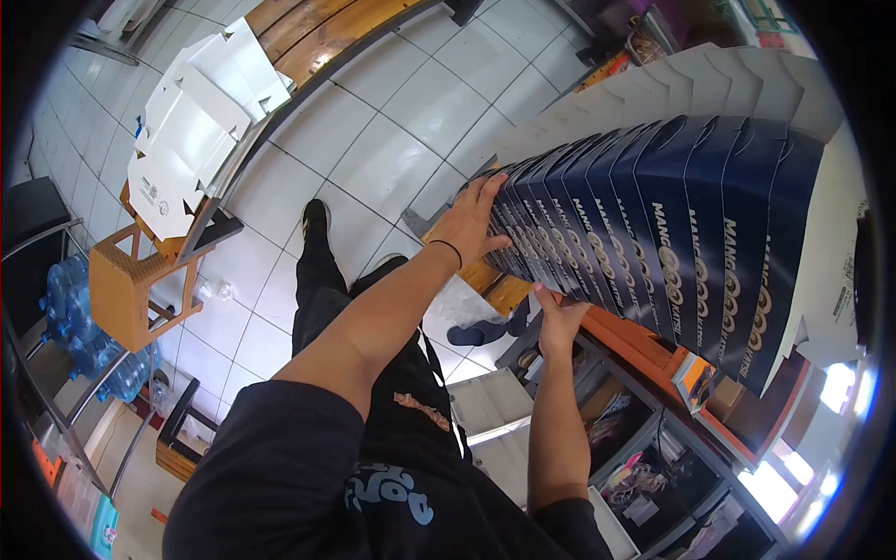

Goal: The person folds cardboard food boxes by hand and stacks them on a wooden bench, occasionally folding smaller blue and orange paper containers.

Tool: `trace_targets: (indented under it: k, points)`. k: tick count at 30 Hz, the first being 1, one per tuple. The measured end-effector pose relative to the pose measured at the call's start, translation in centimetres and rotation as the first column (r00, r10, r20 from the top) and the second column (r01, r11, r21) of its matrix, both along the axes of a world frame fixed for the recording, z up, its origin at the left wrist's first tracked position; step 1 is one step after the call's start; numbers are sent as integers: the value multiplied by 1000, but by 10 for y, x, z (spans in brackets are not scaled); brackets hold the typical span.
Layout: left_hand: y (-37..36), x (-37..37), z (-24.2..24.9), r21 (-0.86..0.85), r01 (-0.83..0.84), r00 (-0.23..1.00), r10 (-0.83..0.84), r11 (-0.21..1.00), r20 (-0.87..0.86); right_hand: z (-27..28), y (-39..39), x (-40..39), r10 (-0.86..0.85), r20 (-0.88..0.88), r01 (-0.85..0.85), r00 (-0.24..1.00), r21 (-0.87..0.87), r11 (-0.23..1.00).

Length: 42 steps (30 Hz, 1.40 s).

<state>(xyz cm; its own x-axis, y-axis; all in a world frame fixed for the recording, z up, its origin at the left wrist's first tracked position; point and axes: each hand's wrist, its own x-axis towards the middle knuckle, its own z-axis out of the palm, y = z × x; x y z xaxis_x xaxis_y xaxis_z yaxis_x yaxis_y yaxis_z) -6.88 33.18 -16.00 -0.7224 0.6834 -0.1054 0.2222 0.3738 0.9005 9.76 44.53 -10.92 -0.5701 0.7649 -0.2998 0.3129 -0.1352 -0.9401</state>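
A long stack of dark blue printed cardboard box blanks (644, 224), white on the inside, leans in overlapping layers on the right. Gold and white lettering repeats along their edges. My left hand (471, 219) lies on the far end of the stack, fingers stretched and thumb apart over the printed side. At the lower edge of the blanks is my right hand (560, 322), thumb raised, fingers reaching along and partly under the cardboard. Its fingertips are partly hidden. Both hands touch the blanks; neither is plainly closed around one.
Flat white box pieces (191, 140) lie on a wooden table (322, 33) at upper left. A wooden stool (140, 294) and blue water bottles (79, 317) stand left. Below the stack are an orange surface (635, 350), a small box (693, 380) and cluttered shelves (644, 476).
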Motion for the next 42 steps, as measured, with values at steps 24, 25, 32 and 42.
trace_targets:
  k: [24,25,32,42]
  points:
    - [1,-2,-8,11,-12,999,12,1000,-32,-49,9,6,64,202,-93,977,138,986]
    - [1,0,-9,5,-16,1000,16,1000,-21,-53,10,8,72,228,-106,971,138,985]
    - [-1,0,-6,3,-29,1000,29,1000,3,-63,12,14,124,297,-162,947,106,981]
    - [-3,1,-17,22,-41,998,42,999,-37,-92,4,12,55,310,-97,949,123,988]
